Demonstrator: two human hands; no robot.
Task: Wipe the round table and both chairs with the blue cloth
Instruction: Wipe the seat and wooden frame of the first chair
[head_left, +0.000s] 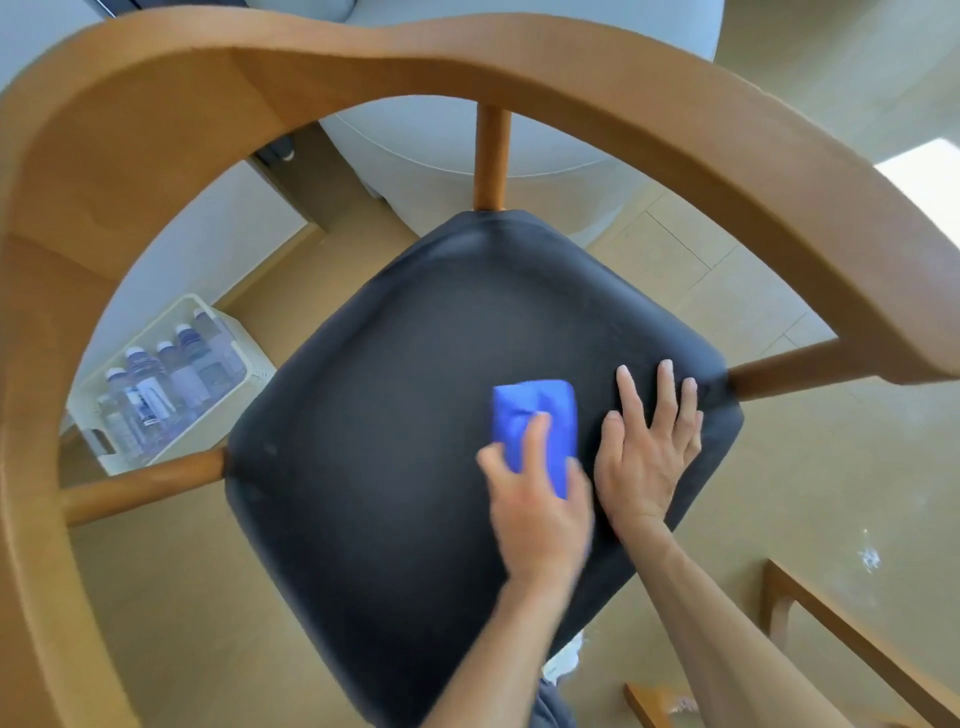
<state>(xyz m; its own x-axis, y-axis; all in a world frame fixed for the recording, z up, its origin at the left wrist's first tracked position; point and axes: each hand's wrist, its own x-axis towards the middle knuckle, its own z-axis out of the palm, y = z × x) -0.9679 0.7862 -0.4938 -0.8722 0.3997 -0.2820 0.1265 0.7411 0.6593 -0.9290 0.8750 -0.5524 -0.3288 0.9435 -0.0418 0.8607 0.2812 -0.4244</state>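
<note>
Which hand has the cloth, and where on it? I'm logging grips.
The left hand presses the blue cloth at its near end; the right hand lies flat, holding nothing.

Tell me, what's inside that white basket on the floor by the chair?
The white basket holds several clear plastic bottles with pale caps, lying side by side. Whatever lies beneath them is covered, and the labels are too blurred to read.

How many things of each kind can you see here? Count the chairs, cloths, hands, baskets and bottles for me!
Chairs: 2, the one with the dark seat and part of another
Blue cloth: 1
Hands: 2, left, right
White basket: 1
Bottles: about 5, blurry
Total: about 11
</note>
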